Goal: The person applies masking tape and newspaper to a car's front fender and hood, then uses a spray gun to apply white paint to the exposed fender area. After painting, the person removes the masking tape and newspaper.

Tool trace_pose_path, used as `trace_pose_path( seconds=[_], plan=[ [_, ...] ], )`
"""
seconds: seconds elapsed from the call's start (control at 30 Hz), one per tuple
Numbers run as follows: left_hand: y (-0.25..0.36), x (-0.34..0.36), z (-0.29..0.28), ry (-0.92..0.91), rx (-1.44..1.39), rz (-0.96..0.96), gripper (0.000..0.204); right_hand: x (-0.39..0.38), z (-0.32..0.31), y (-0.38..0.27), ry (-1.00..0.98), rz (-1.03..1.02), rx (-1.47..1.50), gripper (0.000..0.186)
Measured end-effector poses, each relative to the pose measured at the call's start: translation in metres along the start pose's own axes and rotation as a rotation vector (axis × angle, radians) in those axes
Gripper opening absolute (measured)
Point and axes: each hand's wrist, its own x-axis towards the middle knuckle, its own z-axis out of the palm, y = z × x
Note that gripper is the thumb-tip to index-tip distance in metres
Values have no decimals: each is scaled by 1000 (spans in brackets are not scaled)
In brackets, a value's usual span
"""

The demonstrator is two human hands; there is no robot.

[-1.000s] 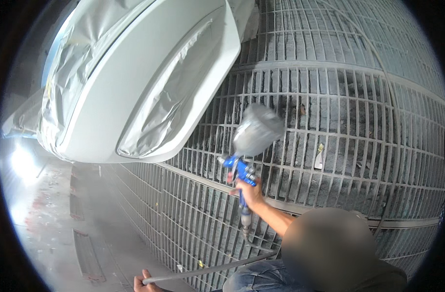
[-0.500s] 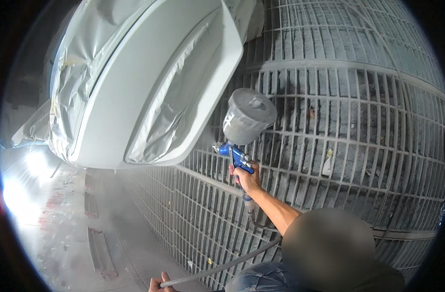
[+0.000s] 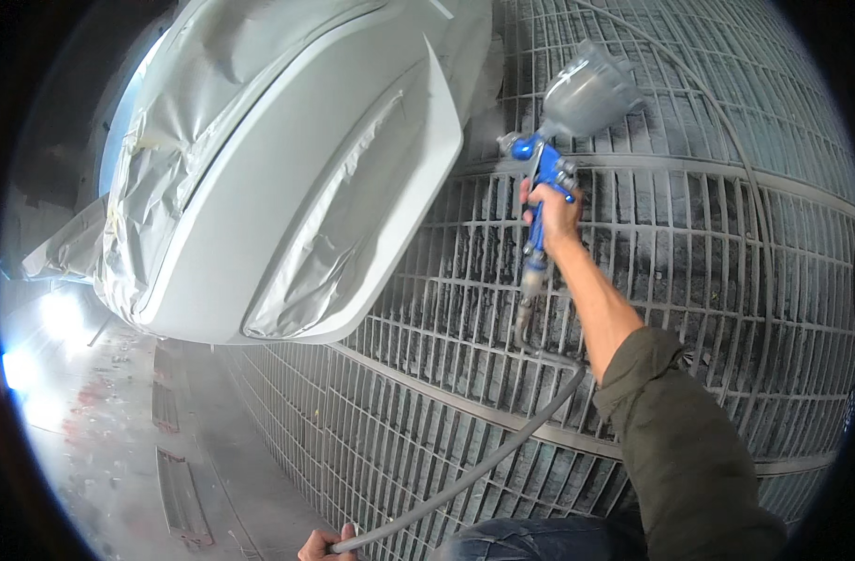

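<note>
My right hand [image 3: 560, 217] is closed around the handle of a blue spray gun [image 3: 547, 170]. A grey, cloudy paint cup [image 3: 591, 92] sits on top, tilted to the right. The nozzle points left, toward the edge of a pale grey car body panel [image 3: 259, 187], with a gap between them. Crumpled masking film [image 3: 329, 238] covers the panel's recess, and more of it wraps the part behind. From the gun's base a grey air hose [image 3: 484, 467] curves down to my left hand [image 3: 326, 544], closed around it at the lower edge.
Metal floor grating [image 3: 427, 337] spreads below and to the right. Another hose [image 3: 750, 178] lies across it on the right. On the smooth floor at left are long narrow strips [image 3: 182, 500] and reddish stains, with bright glare beyond.
My right hand and the spray gun have moved up and to the right, farther from the panel. My left hand still holds the hose, slightly farther right. More of my right sleeve shows.
</note>
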Motion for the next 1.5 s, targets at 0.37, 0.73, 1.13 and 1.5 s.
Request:
trace_pose_path(
  seconds=[0.37, 0.73, 1.13, 1.5],
  plan=[
    [-54, 10, 4, -39, -137, 150, 47, -136, 19, -62, -613, 260, -398, 58],
    [-133, -3, -67, -71, -452, -17, 42, -275, 154, -81, -469, 18, -662, 34],
    [-242, -34, -349, -466, -483, -441, 30, -437, 391, -183, -351, -30, -866, 24],
    [-373, 58, -450, -478, -445, -285, 35, -523, 537, -173, 24, -52, -802, 24]
  ],
)
